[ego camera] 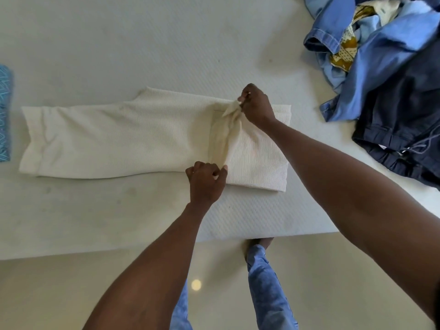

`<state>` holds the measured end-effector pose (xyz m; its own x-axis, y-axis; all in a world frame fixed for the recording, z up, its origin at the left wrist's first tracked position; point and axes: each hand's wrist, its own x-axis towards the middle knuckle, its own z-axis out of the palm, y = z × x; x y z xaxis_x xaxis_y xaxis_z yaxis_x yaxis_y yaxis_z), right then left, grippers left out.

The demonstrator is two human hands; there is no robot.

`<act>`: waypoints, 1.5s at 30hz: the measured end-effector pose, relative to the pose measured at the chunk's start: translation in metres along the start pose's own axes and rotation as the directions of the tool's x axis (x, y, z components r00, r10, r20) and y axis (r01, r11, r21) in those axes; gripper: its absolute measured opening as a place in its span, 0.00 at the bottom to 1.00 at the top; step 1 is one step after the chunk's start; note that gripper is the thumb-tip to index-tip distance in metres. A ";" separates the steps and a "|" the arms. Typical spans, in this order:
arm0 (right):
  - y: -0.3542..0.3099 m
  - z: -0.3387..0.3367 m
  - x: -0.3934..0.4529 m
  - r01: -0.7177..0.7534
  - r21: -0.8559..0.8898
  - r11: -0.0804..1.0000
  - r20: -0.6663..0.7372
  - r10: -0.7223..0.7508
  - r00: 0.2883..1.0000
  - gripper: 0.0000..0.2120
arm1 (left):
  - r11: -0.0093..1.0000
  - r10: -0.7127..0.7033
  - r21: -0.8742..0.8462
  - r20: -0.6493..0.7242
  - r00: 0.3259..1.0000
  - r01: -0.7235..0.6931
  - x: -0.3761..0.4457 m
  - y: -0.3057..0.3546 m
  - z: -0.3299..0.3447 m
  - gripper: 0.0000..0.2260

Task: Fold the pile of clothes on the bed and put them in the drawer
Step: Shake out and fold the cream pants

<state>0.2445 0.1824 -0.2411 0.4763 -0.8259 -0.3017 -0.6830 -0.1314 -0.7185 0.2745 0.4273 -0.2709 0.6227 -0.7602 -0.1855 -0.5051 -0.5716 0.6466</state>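
Right hand: While your right hand (258,107) reaches to the far edge of the cream garment (123,136), its fingers are curled tight, pinching a bunched, pointed tuft of the cloth.
Left hand: your left hand (206,183) sits at the near edge of the same garment, fingers curled and thumb pressed against them, gripping the fold where it meets the mattress.
Fold between hands: a rumpled, smoother-looking ridge of cream cloth runs from one hand to the other, raised above the flat layers.
Cream garment: ribbed, fine-lined knit, long and roughly rectangular, lying flat across the middle of the bed (142,44), its right end doubled over into a squarer block.
Bed: pale, quilted surface with faint marks; its near edge ends above a glossy floor.
Pile of clothes (385,55): far right, well apart from the cream piece; crumpled blue denim, a mustard patterned scrap, dark navy trousers with a drawstring. It is cut off by the frame, so you cannot count the pieces.
Patterned cloth (4,113): blue zigzag print at the left edge, mostly out of frame.
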 end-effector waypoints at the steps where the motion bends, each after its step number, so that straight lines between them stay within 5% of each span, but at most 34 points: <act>1: -0.001 0.002 0.000 -0.061 0.100 0.993 -0.037 0.065 0.997 0.10 | 0.999 -0.038 -0.001 0.008 0.999 0.038 -0.001 0.000 0.001 0.15; 3: -0.002 0.000 -0.006 -0.100 0.145 0.984 -0.095 0.114 0.989 0.15 | 0.988 -0.150 -0.031 0.019 0.989 0.151 -0.001 0.001 0.001 0.12; 6: 0.010 0.001 -0.021 0.017 -0.137 0.990 -0.123 -0.034 0.992 0.13 | 0.969 -0.233 -0.077 0.035 0.972 0.235 0.000 0.004 0.000 0.14; 11: 0.009 0.013 -0.026 0.410 -0.448 0.795 0.049 -0.436 0.899 0.12 | 0.991 -0.137 -0.012 -0.002 0.991 0.137 0.005 0.004 -0.002 0.20; 15: -0.002 0.019 -0.016 0.554 -0.543 0.631 0.289 -0.480 0.829 0.18 | 0.994 -0.096 0.042 -0.011 0.995 0.096 0.011 -0.001 -0.003 0.13; 17: -0.010 0.018 -0.011 0.552 -0.563 0.615 0.258 -0.504 0.824 0.12 | 0.994 -0.086 0.068 0.009 0.996 0.086 0.013 -0.003 -0.005 0.10; 19: -0.020 0.019 -0.002 0.455 -0.515 0.726 0.120 -0.465 0.877 0.09 | 0.991 -0.111 0.081 0.058 0.992 0.106 0.013 -0.005 -0.004 0.10; 23: -0.040 0.019 0.018 0.122 -0.179 0.976 -0.081 -0.138 0.987 0.12 | 0.984 -0.178 0.049 0.097 0.979 0.174 0.008 -0.007 -0.005 0.09; 25: -0.041 0.018 0.009 0.088 -0.132 0.987 -0.143 -0.107 0.984 0.15 | 0.986 -0.163 -0.026 0.019 0.986 0.163 0.004 -0.002 -0.007 0.05; 27: -0.033 0.022 -0.013 0.176 -0.221 0.959 -0.222 -0.225 0.949 0.15 | 0.986 -0.155 -0.086 -0.113 0.981 0.146 0.005 0.005 -0.010 0.07; 29: -0.015 0.026 -0.033 0.266 -0.336 0.904 -0.166 -0.334 0.928 0.15 | 0.970 -0.200 -0.166 -0.140 0.970 0.177 0.017 0.013 -0.013 0.12; 32: 0.013 0.028 -0.050 0.292 -0.345 0.892 0.110 -0.270 0.956 0.23 | 0.920 -0.362 -0.117 0.119 0.925 0.375 0.050 0.023 -0.017 0.22; 36: 0.029 0.025 -0.040 0.120 -0.385 0.915 -0.097 -0.169 0.981 0.26 | 0.882 -0.468 0.109 0.317 0.825 0.458 0.075 0.031 -0.015 0.22; 40: 0.033 0.014 -0.016 0.172 -0.609 0.774 0.117 -0.126 0.985 0.21 | 0.933 -0.359 0.079 0.195 0.913 0.350 0.065 0.037 -0.005 0.11; 45: 0.023 0.006 0.002 0.273 -0.553 0.787 0.081 -0.275 0.958 0.14 | 0.975 -0.188 -0.125 -0.040 0.981 0.182 0.054 0.035 0.005 0.02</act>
<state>0.2333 0.1813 -0.2624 0.6889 -0.7107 -0.1426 -0.7142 -0.6320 -0.3008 0.2870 0.3645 -0.2620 0.7299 -0.6261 -0.2742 -0.3048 -0.6572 0.6893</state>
